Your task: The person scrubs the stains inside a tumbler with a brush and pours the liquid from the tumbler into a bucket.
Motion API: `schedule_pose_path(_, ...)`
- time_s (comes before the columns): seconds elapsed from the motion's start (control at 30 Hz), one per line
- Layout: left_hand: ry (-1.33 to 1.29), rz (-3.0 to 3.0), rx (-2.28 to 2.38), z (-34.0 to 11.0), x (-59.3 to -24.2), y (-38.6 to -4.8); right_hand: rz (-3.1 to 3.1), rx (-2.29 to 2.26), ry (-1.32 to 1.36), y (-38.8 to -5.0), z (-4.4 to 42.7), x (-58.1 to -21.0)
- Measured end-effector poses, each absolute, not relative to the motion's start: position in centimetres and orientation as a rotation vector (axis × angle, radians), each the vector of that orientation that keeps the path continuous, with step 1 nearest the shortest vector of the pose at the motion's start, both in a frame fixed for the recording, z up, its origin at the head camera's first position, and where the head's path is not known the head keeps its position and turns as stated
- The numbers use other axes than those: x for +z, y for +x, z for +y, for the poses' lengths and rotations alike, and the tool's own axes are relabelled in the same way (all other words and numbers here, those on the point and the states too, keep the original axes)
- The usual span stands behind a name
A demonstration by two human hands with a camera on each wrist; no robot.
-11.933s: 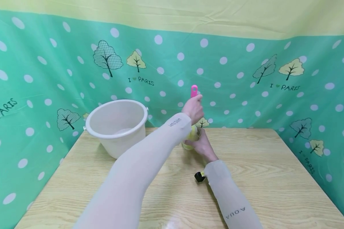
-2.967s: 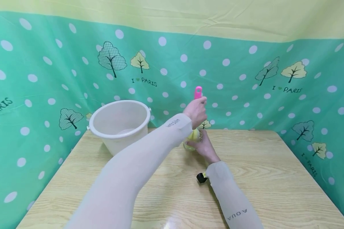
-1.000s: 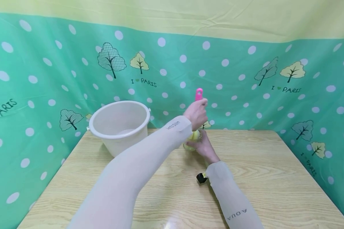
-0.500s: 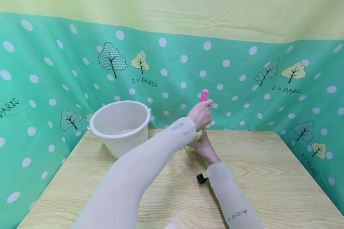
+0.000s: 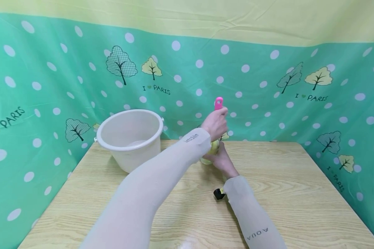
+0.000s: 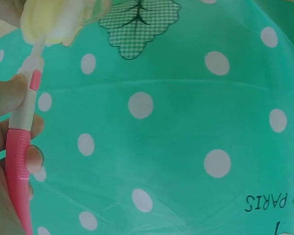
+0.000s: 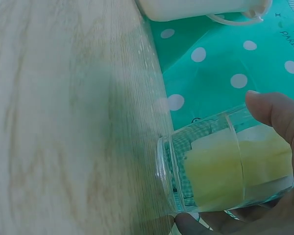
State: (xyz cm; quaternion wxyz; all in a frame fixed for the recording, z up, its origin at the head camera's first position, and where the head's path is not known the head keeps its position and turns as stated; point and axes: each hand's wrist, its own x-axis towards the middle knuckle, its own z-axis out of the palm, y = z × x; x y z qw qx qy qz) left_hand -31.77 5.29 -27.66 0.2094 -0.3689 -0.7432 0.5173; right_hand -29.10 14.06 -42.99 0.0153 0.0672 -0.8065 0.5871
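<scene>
A sponge bottle brush with a pink and white handle (image 6: 20, 147) is in my left hand (image 5: 216, 123), thumb and fingers curled round the handle. The pink end with its hole points up in the head view. The yellow and white sponge head (image 7: 213, 171) sits inside a clear glass jar (image 7: 175, 171). My right hand (image 5: 222, 159) grips the jar from the right, thumb on one side and fingers on the other. The jar's base is at the wooden tabletop; in the head view the left hand and sleeve partly hide the jar.
A white bucket (image 5: 129, 148) stands at the back left of the wooden table (image 5: 187, 204), left of the jar. A green dotted curtain (image 5: 252, 86) hangs behind and at both sides. A small black camera (image 5: 219, 193) is attached at the right sleeve cuff.
My left hand and the brush handle shift and tilt slightly right, then slightly back left. The sponge stays in the jar throughout, my right hand stays on the jar, and the bucket keeps its place.
</scene>
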Motion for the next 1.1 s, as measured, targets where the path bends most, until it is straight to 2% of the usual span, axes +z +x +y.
schedule_pose_path(0.3, -1.006, -2.125, 1.409, 4.4, -27.6, -32.2, -2.592, 1.815, 0.071, -29.0, 14.1, -42.8)
schedule_pose_path(1.1, -1.080, -2.232, 1.291, 2.8, -26.8, -31.9, -2.612, 1.845, 0.007, -28.9, 13.9, -42.8)
